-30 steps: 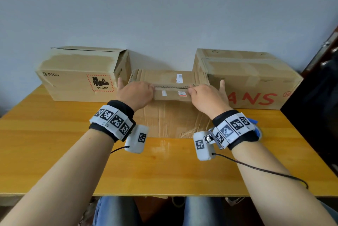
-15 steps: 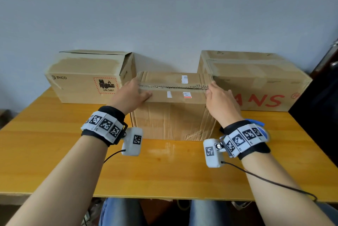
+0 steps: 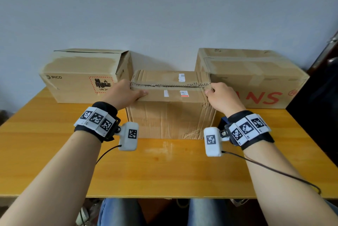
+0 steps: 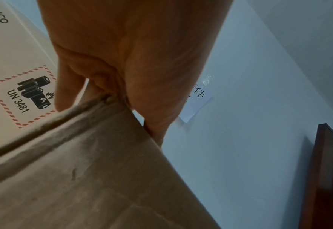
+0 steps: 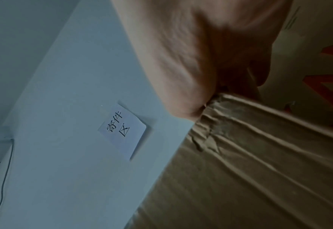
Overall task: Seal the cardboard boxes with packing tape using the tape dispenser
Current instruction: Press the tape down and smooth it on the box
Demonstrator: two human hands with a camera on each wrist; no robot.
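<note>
A creased middle cardboard box [image 3: 170, 114] stands on the table with its top flaps folded down and meeting at an untaped seam [image 3: 170, 85]. My left hand [image 3: 126, 92] grips the box's top left corner, thumb on the front flap and fingers down the side; the left wrist view shows the hand [image 4: 126, 62] straddling the box edge [image 4: 83, 178]. My right hand [image 3: 217, 94] holds the top right corner, fingers curled at the seam's end, also seen as hand [image 5: 191, 54] over crumpled cardboard [image 5: 249, 170]. A blue object [image 3: 223, 121] is mostly hidden behind my right wrist.
A PICO box [image 3: 78, 79] with a raised side flap stands at the back left. A larger box with red letters [image 3: 247, 79] stands at the back right. Both flank the middle box closely. The wooden table [image 3: 164, 171] extends toward me. A dark door [image 3: 321, 97] is at the right.
Both hands slid apart along the front flap, from near the middle of the seam out to the box's top corners. The flaps now lie closed.
</note>
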